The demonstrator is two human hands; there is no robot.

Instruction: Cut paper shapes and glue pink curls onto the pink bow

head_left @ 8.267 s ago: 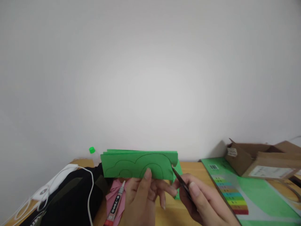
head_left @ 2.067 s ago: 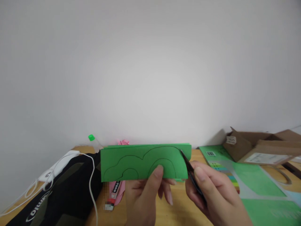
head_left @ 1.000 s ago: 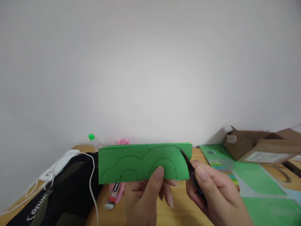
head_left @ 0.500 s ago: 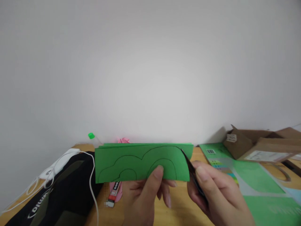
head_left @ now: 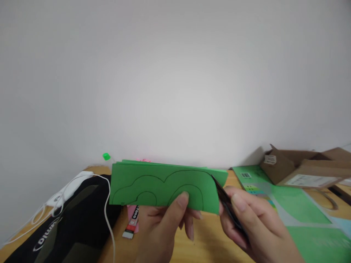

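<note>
Folded green paper (head_left: 126, 182) with curved black outlines drawn on it is held up at the centre. My left hand (head_left: 167, 223) pinches its lower edge, thumb in front and fingers behind. On the right, my right hand (head_left: 255, 223) is closed around dark scissors (head_left: 226, 201). The blades lie in a cut at the paper's right side, with their tip near the top of the larger outline. Most of the scissor handles are hidden by the hand. Several layers of paper show along the top edge.
A tube with a 7000 label (head_left: 131, 224) lies behind my left hand. To the left are a black bag (head_left: 79, 215), a white cable (head_left: 108, 212) and a power strip (head_left: 68, 188). An open cardboard box (head_left: 293, 168) and green sheets (head_left: 312, 208) occupy the right.
The paper has tilted a little, its left end rising. Both hands remain on the paper and scissors, and the scissors have shifted only slightly.
</note>
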